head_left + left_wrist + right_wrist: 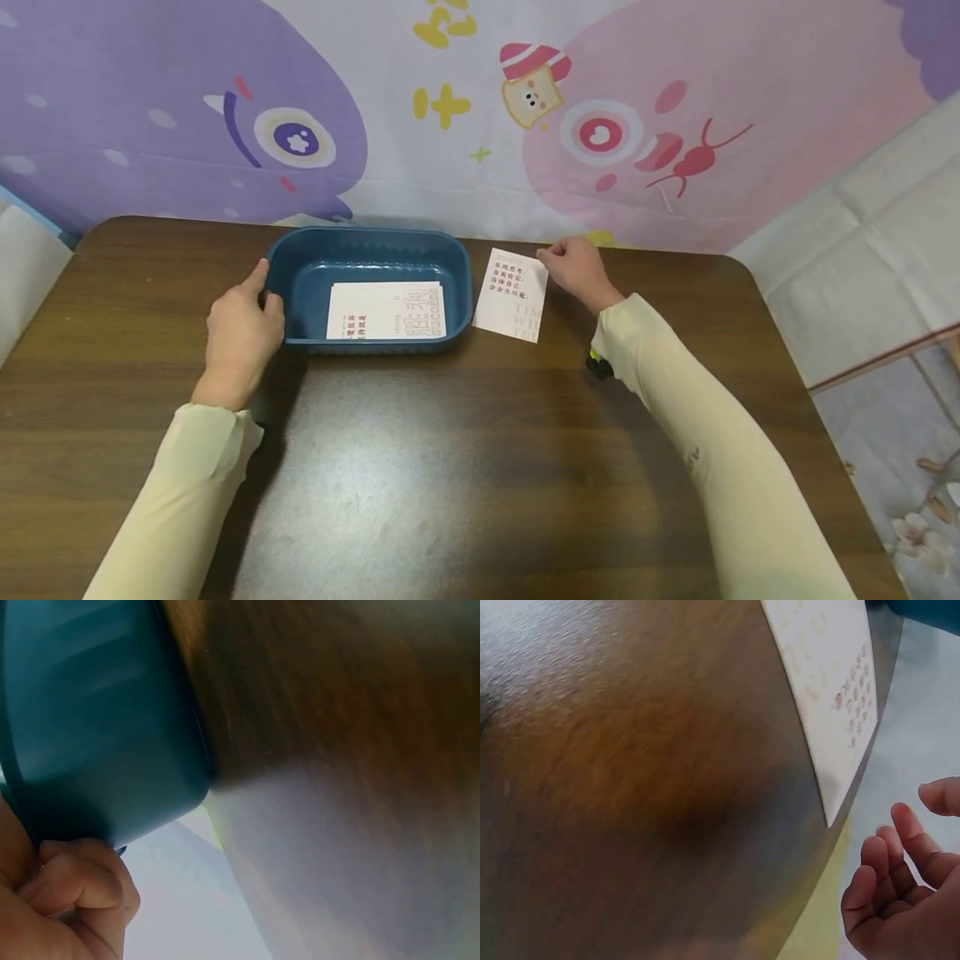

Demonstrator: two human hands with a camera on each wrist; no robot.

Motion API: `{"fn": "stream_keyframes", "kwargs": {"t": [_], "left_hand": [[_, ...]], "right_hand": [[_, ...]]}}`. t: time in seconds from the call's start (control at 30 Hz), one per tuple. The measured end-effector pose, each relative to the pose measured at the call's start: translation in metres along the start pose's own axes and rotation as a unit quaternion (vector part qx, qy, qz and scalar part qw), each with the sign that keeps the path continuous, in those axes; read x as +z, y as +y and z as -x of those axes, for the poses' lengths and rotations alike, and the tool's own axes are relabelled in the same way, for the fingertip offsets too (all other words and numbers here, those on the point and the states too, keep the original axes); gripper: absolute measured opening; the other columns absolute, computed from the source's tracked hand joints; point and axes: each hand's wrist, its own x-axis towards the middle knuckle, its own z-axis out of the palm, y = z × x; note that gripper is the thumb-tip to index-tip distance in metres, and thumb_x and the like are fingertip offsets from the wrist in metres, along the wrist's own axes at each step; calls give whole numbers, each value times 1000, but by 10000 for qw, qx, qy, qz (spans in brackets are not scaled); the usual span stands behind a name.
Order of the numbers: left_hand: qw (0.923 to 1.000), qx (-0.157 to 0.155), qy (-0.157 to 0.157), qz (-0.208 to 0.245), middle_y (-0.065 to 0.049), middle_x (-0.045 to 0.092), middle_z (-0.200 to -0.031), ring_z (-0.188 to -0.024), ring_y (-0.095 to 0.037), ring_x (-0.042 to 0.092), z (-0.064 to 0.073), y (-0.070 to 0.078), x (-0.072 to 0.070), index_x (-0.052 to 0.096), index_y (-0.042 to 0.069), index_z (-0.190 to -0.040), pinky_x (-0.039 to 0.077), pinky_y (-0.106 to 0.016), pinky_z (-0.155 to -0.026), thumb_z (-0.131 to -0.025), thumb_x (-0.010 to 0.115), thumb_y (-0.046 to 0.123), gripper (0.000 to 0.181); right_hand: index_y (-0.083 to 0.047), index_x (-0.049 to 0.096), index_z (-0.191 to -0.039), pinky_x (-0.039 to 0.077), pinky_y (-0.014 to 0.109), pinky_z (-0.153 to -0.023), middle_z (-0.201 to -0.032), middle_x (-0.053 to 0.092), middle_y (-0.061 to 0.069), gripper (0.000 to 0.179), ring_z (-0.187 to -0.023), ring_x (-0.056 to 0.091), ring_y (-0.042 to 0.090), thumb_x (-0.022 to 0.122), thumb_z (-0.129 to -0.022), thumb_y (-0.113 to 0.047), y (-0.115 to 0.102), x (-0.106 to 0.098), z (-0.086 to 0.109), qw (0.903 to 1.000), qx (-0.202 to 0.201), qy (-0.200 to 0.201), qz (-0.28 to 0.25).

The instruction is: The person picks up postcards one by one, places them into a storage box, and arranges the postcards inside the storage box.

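A dark blue plastic basin (367, 344) stands near the table's far edge, left of centre. My left hand (242, 337) grips its left end; in the left wrist view the fingers (90, 881) curl against the outer wall. Inside the basin lie white printed cards (367, 310). To its right, another white card (512, 296) with dark red writing lies on the table, close to the basin's wall. Beside that card's upper right corner is my right hand (577, 271). The right wrist view shows a gap between thumb and fingers (915, 836), with nothing held.
The brown wooden table (420, 475) has rounded far corners. Behind it hangs a cloth (442, 183) with purple and pink cartoon figures. A pale marbled panel (862, 217) stands to the right of the table.
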Motion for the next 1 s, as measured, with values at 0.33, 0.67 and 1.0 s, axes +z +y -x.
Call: {"fn": "stream_keyframes", "kwargs": {"t": [0.33, 0.67, 1.0], "left_hand": [[10000, -50, -37, 3, -31, 42, -138, -82, -36, 45, 0, 0, 0, 28, 8, -147, 37, -43, -66, -95, 35, 16, 53], [10000, -24, -21, -26, -31, 42, -137, -76, -34, 45, -1, -1, 2, 28, 7, -146, 34, -37, -59, -95, 35, 15, 52], [10000, 9, -8, 16, -30, 40, -139, -76, -34, 44, -1, 0, 1, 29, 6, -146, 36, -40, -62, -95, 35, 15, 53]], "right_hand": [[-4, 64, -73, 38, 29, -63, -66, 53, 2, 40, -65, 45, 18, 51, -91, -37, 7, 9, -2, 9944, 677, -534, 604], [-7, 53, -73, 37, 28, -58, -69, 46, 3, 37, -65, 44, 18, 56, -86, -41, 5, 18, -1, 9915, 888, -509, 808], [-10, 44, -61, 31, 27, -51, -58, 36, -1, 43, -56, 33, 15, 64, -84, -40, -3, 21, 3, 9944, 700, -357, 706]]}}
